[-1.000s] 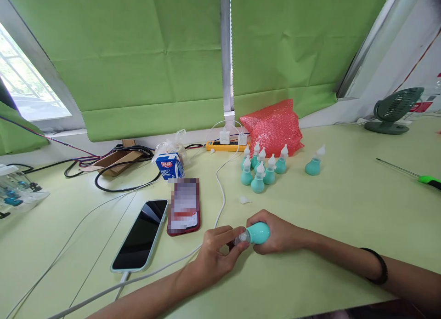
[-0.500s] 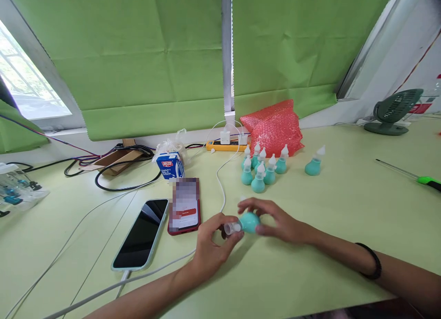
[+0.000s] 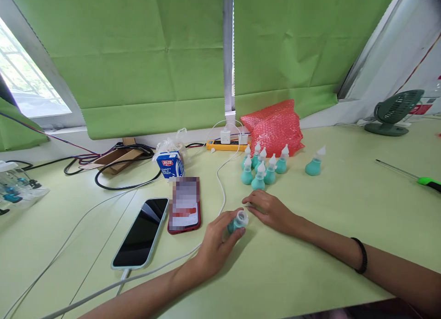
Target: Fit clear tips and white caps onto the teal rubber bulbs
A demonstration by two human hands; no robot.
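My left hand (image 3: 216, 241) is closed round a teal squeeze bulb (image 3: 231, 225), its clear open collar (image 3: 242, 218) turned to the right and toward me. The palm and fingers hide part of the bulb. Just right of it, my right hand (image 3: 268, 209) rests low over the table, thumb and fingertips pinched together; a pale sliver shows at the tips, too small to name. Beyond the hands stand several teal bulbs with clear pointed nozzles (image 3: 258, 177) in a cluster. Another such bulb (image 3: 313, 166) stands apart to the right.
A red bubble-wrap bag (image 3: 275, 128) lies behind the bulbs, beside an orange power strip (image 3: 223, 146). Left are two phones (image 3: 142, 234), a blue milk carton (image 3: 171, 165) and black cables (image 3: 103, 181). A white cord (image 3: 165, 266) passes under my left wrist. Right are a screwdriver (image 3: 427, 182) and fan (image 3: 396, 111).
The bulb has turned in my left hand, its collar swinging from left to right. My right hand has let go of the bulb and pinched its fingers together at the table beside it.
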